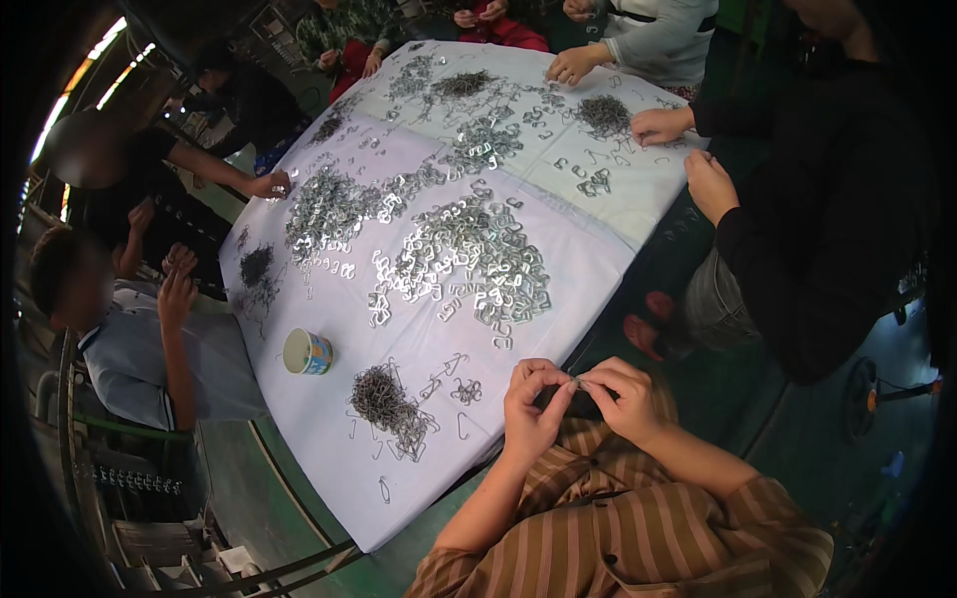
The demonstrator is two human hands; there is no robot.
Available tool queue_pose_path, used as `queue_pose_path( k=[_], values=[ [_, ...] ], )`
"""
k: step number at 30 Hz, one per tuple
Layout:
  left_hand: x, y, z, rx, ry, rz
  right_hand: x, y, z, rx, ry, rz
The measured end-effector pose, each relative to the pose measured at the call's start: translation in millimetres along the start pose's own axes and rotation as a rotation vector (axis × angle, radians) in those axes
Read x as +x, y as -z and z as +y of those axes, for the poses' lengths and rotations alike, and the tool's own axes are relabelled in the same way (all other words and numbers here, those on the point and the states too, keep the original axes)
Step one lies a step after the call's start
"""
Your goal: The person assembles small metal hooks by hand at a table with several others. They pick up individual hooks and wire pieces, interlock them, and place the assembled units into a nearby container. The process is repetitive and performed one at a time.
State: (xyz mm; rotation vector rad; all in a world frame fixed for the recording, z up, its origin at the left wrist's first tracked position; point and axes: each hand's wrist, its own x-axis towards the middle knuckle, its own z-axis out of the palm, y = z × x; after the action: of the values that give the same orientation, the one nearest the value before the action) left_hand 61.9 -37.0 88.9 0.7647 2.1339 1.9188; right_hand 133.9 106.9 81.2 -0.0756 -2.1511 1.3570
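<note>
At a big white table (329, 448), we do small finger work.
In the middle, shiny metal clips (513, 274) lie in heaps; on the near left sits a pile of dark wire hooks (381, 399). Our left hand (533, 402) and right hand (623, 397) meet just past the table's near right edge, pinched tight together on one tiny piece (575, 380), too small to name. We think we are mid-step, working it; the next move calls for a steady pinch.
</note>
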Motion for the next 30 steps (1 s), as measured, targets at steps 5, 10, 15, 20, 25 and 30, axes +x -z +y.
queue_pose_path(
  k=[5, 10, 15, 20, 25, 30],
  values=[
    [-3.4, -3.6, -8.2, -0.107, -0.012, -0.019, 3.0, 1.3, 2.8, 0.0, 0.039, -0.026],
    [-9.9, -1.3, -9.7, -0.111, 0.04, -0.048, 25.4, -5.3, 36.6, -0.035, -0.005, 0.045],
    [-13.3, -4.1, -10.7, -0.048, -0.001, -0.062, 59.5, -44.2, 78.4, -0.457, -0.058, 0.002],
    [-19.0, -3.8, -16.2, -0.027, -0.02, -0.045, 85.7, -69.8, 84.4, -0.577, -0.14, -0.044],
    [-19.9, -2.9, -18.8, -0.008, 0.009, -0.025, 90.1, -76.3, 88.5, -0.536, -0.198, -0.105],
    [-18.3, -5.0, -18.1, 0.001, 0.017, -0.04, 91.9, -76.4, 90.0, -0.523, -0.247, -0.079]
  ],
)
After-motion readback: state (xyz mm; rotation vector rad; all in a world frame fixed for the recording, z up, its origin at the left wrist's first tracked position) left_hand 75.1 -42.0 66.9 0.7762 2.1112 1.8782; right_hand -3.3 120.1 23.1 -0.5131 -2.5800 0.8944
